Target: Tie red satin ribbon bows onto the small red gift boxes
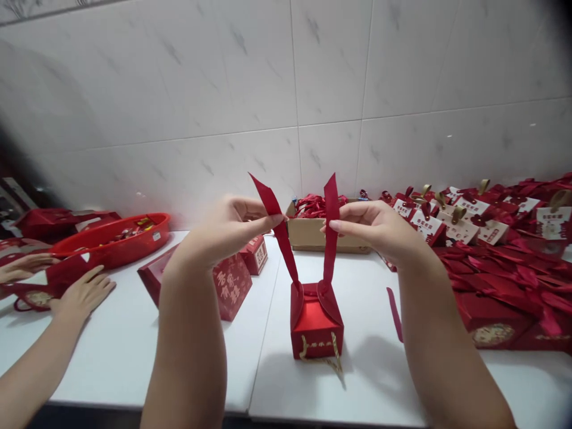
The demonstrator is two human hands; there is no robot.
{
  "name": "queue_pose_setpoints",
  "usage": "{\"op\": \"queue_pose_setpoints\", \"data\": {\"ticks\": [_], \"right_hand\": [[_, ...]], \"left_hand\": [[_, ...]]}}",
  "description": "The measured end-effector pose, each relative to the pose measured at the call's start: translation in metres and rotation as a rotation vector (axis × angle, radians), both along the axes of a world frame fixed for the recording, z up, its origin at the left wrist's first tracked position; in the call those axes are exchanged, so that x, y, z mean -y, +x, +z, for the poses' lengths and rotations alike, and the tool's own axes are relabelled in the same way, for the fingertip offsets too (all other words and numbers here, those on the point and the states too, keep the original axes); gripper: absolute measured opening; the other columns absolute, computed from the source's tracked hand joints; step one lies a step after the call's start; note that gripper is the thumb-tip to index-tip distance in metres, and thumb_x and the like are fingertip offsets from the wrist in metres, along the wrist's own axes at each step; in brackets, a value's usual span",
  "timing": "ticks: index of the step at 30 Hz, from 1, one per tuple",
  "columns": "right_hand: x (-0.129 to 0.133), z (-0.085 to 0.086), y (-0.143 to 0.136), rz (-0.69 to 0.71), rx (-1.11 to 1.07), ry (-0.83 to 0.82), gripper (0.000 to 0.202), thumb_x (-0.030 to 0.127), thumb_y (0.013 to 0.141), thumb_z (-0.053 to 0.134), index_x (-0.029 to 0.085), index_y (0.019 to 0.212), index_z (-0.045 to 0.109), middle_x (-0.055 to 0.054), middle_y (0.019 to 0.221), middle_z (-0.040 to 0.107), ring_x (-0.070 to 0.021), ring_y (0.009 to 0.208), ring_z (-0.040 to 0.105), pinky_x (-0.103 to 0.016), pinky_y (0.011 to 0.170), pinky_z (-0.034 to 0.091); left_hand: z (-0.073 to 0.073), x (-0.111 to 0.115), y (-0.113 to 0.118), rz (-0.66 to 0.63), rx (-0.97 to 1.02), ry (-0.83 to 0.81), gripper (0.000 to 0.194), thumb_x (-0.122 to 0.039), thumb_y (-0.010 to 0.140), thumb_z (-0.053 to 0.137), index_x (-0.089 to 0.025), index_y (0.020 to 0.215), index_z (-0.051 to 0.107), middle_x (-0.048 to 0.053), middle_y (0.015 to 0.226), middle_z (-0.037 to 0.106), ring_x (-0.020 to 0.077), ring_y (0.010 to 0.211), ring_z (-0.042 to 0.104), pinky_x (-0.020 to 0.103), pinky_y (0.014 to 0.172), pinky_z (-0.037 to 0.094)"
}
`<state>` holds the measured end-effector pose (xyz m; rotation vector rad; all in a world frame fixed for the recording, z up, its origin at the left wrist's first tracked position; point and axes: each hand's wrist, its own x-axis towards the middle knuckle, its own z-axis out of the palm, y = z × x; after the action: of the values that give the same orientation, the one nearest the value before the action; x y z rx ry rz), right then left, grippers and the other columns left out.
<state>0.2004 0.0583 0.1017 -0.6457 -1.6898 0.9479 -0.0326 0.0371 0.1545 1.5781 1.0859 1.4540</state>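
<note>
A small red gift box (318, 342) stands upright on the white table, with a gold cord handle (333, 360) hanging down its front. From its top rises a dark red ribbon (331, 253) with two loose ends. My left hand (232, 223) pinches one end between thumb and fingers. The other end is pinched by my right hand (370, 226), level with the left. Both ends are held up and spread in a V above the box. Where the ribbon passes through the box's top flaps is partly hidden.
Behind stands a cardboard box (308, 235) of red ribbons. Many finished red boxes (496, 322) crowd the right. A loose ribbon strip (394, 313) lies nearby. Red boxes (235, 286) sit left. Farther left, a co-worker's hands (80, 292) handle a red carton beside a red basin (134, 247).
</note>
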Motion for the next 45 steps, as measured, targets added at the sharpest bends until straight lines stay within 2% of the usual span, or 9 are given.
{"op": "queue_pose_setpoints", "data": {"ticks": [4, 8, 12, 19, 27, 33, 38, 42, 45], "right_hand": [[-0.006, -0.004, -0.005, -0.003, -0.071, 0.010, 0.020, 0.035, 0.073, 0.070, 0.019, 0.085, 0.072, -0.005, 0.084, 0.072, -0.0187, 0.079, 0.067, -0.034, 0.072, 0.056], [-0.009, -0.006, -0.011, 0.004, -0.097, 0.005, 0.022, 0.035, 0.073, 0.070, 0.018, 0.087, 0.070, -0.006, 0.084, 0.072, -0.0194, 0.080, 0.068, -0.037, 0.075, 0.056], [-0.010, -0.008, -0.025, 0.000, -0.161, -0.030, 0.024, 0.037, 0.075, 0.067, 0.018, 0.090, 0.067, -0.004, 0.078, 0.071, -0.0173, 0.074, 0.067, -0.036, 0.073, 0.057], [-0.015, -0.014, -0.040, -0.083, -0.261, 0.010, 0.025, 0.035, 0.074, 0.067, 0.017, 0.092, 0.068, 0.000, 0.066, 0.066, -0.0128, 0.060, 0.063, -0.031, 0.063, 0.056], [-0.005, -0.009, -0.035, 0.033, -0.218, -0.019, 0.021, 0.036, 0.077, 0.063, 0.018, 0.087, 0.069, 0.003, 0.060, 0.061, -0.0097, 0.055, 0.059, -0.023, 0.052, 0.051], [-0.010, -0.010, -0.028, 0.044, -0.213, -0.092, 0.032, 0.050, 0.076, 0.063, 0.018, 0.079, 0.066, 0.003, 0.055, 0.058, -0.0096, 0.052, 0.059, -0.021, 0.050, 0.049], [-0.022, -0.012, -0.017, 0.151, -0.178, -0.108, 0.031, 0.049, 0.079, 0.060, 0.019, 0.085, 0.066, 0.004, 0.060, 0.060, -0.0091, 0.054, 0.059, -0.023, 0.055, 0.050], [-0.025, -0.014, -0.009, 0.268, -0.020, -0.052, 0.033, 0.048, 0.082, 0.057, 0.017, 0.090, 0.066, -0.001, 0.070, 0.064, -0.0122, 0.062, 0.062, -0.027, 0.060, 0.051], [-0.018, -0.012, -0.005, 0.244, 0.170, 0.061, 0.029, 0.042, 0.084, 0.057, 0.015, 0.084, 0.067, -0.003, 0.071, 0.064, -0.0135, 0.066, 0.061, -0.027, 0.062, 0.049]], "left_hand": [[0.003, 0.002, 0.005, -0.027, -0.021, -0.004, 0.011, -0.023, 0.063, 0.074, -0.018, 0.073, 0.071, 0.003, 0.053, 0.061, 0.0224, 0.059, 0.065, 0.025, 0.045, 0.049], [-0.013, -0.001, 0.015, -0.137, -0.038, -0.002, 0.016, -0.023, 0.059, 0.078, -0.018, 0.071, 0.069, 0.003, 0.056, 0.062, 0.0208, 0.056, 0.063, 0.024, 0.042, 0.046], [-0.030, -0.013, 0.027, -0.194, 0.026, 0.073, 0.013, -0.028, 0.069, 0.073, -0.018, 0.071, 0.064, 0.003, 0.062, 0.063, 0.0185, 0.061, 0.064, 0.024, 0.049, 0.050], [-0.038, -0.024, 0.050, -0.254, 0.146, 0.113, 0.016, -0.021, 0.073, 0.069, -0.018, 0.079, 0.054, -0.002, 0.063, 0.060, 0.0133, 0.059, 0.064, 0.024, 0.055, 0.052], [-0.046, -0.023, 0.055, -0.141, 0.152, 0.192, 0.032, -0.016, 0.065, 0.074, -0.020, 0.089, 0.054, -0.006, 0.059, 0.056, 0.0083, 0.050, 0.060, 0.016, 0.049, 0.045], [-0.043, -0.023, 0.051, -0.207, 0.004, 0.190, 0.033, -0.019, 0.064, 0.076, -0.020, 0.091, 0.058, -0.006, 0.057, 0.054, 0.0060, 0.045, 0.053, 0.015, 0.043, 0.040], [-0.040, -0.026, 0.036, -0.295, -0.199, 0.120, 0.020, -0.027, 0.068, 0.073, -0.017, 0.083, 0.063, -0.001, 0.061, 0.057, 0.0100, 0.054, 0.055, 0.019, 0.048, 0.043], [-0.037, -0.026, 0.028, -0.297, -0.422, 0.052, 0.022, -0.037, 0.077, 0.062, -0.016, 0.081, 0.063, 0.001, 0.068, 0.060, 0.0114, 0.060, 0.056, 0.022, 0.052, 0.045], [-0.034, -0.023, 0.026, -0.286, -0.544, -0.003, 0.029, -0.044, 0.082, 0.054, -0.016, 0.082, 0.063, 0.001, 0.067, 0.058, 0.0100, 0.055, 0.054, 0.022, 0.049, 0.042]]}}
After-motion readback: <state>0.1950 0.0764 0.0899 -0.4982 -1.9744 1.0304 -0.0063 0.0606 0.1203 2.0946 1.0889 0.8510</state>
